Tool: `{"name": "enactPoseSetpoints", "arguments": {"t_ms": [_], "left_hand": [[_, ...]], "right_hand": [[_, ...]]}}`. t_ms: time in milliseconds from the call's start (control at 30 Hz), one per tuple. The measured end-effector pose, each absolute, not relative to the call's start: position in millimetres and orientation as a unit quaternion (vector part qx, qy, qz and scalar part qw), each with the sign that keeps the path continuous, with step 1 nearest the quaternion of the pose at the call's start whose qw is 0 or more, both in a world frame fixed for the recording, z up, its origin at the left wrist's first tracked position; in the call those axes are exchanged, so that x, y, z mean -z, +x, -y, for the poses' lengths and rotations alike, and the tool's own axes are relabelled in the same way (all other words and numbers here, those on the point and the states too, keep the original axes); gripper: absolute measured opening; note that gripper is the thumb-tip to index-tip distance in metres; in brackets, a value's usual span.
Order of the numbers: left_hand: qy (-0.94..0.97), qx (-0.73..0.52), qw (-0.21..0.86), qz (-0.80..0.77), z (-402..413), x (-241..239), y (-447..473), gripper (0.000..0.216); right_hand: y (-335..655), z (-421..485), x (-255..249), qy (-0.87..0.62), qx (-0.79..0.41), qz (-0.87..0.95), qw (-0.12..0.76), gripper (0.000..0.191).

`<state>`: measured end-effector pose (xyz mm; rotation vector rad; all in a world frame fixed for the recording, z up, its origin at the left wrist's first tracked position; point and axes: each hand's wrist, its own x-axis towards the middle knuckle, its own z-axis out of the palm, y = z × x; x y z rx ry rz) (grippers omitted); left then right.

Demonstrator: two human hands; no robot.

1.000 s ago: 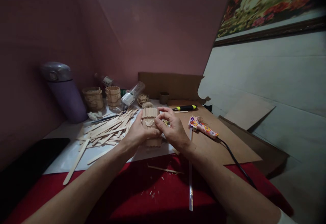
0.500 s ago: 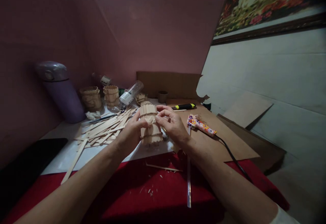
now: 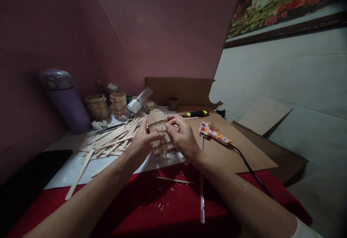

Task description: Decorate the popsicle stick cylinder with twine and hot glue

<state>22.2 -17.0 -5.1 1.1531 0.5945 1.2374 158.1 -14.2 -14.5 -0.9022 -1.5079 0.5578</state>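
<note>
Both of my hands hold a small cup covered in wooden craft sticks, with cord-like bands around it, tilted above the near edge of the white sheet. My left hand is wrapped around its left side, thumb laid across the front. On the right side, my right hand is closed, its thumb and fingertips pressed against the cup near a small pale wood piece on its front. Whether those fingertips also pinch that piece is hard to see. A pile of flat craft sticks lies left of my hands.
A flower-patterned glue gun with a clear glue stick lies on cardboard at right, its cord trailing forward. Behind are a utility knife, two stick-covered cups, a plastic bottle and a purple flask. Wood scraps litter the red cloth.
The cup has tilted and turned slightly in my hands, its top leaning left. My left thumb has shifted a little lower and to the right across the front.
</note>
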Motion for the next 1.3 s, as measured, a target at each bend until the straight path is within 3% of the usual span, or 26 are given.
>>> {"name": "enactPoseSetpoints", "arguments": {"t_ms": [300,567,900,1300], "left_hand": [[0.525,-0.577,0.559,-0.281,13.9,14.4,25.2,0.057],[0.513,-0.573,0.564,-0.300,14.0,10.4,23.2,0.056],[0.513,-0.575,0.577,-0.269,13.8,6.8,21.7,0.055],[0.523,-0.583,0.563,-0.262,12.8,7.4,21.8,0.060]], "right_hand": [[152.0,15.8,19.3,-0.385,-0.235,0.643,0.619,0.016],[151.0,11.4,21.6,-0.379,-0.368,0.566,0.632,0.026],[156.4,18.5,14.2,-0.376,-0.260,0.627,0.631,0.013],[154.7,19.6,12.3,-0.388,-0.271,0.621,0.625,0.017]]}}
